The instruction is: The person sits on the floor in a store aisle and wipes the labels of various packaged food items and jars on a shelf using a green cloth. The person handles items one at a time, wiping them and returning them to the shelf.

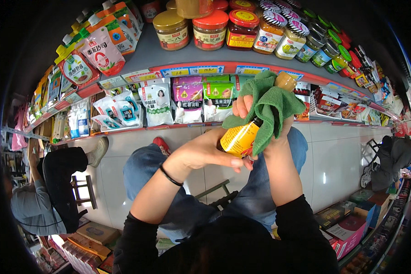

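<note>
My left hand grips the lower part of a dark glass bottle with a yellow label that bears writing. The bottle leans up and to the right in front of the shelves. My right hand is wrapped in a green cloth around the bottle's upper part, some fingertips showing at the cloth's left side. Out of the folds pokes a tan cap. The cloth hides the bottle's shoulder and most of the right fingers.
A grey shelf ahead holds several lidded jars and spouted sauce pouches. Starch bags fill the shelf below. Seated people are at left and far right. Cardboard boxes stand behind me at right.
</note>
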Demonstrator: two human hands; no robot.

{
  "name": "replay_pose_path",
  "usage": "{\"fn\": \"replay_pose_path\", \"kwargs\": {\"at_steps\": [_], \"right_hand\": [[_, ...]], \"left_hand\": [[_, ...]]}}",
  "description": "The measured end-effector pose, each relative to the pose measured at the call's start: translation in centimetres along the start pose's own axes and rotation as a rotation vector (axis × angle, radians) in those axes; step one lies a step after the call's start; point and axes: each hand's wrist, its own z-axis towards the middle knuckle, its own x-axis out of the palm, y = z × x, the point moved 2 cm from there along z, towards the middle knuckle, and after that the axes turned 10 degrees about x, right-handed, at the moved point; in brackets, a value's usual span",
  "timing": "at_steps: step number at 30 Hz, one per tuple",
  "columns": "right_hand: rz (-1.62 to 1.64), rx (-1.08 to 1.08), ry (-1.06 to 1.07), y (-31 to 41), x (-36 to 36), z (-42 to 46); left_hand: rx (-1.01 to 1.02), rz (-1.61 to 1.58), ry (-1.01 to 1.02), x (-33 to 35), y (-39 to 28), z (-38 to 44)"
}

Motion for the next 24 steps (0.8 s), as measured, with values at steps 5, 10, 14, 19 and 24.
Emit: {"fn": "replay_pose_path", "kwargs": {"at_steps": [5,10,14,19,24], "right_hand": [[-0.08,-0.058,-0.398,0.0,-1.1,0.8],[-0.14,-0.315,-0.647,0.5,-0.1,2.6],[-0.292,-0.43,-0.734,0.2,1.0,2.9],[-0.358,-0.337,-0.517,0.4,-0.9,2.5],[-0.013,-0.086,-0.197,0.8,-1.5,1.6]], "left_hand": [[-0.004,0.23,-0.205,-0.1,0.6,1.0],[0.313,1.192,-0.688,-0.4,1.6,3.4],[0.628,1.65,-0.803,-0.1,2.2,4.5],[0.384,1.262,-0.745,-0.4,1.7,5.1],[0.243,0.731,-0.342,-0.2,0.5,3.8]]}}
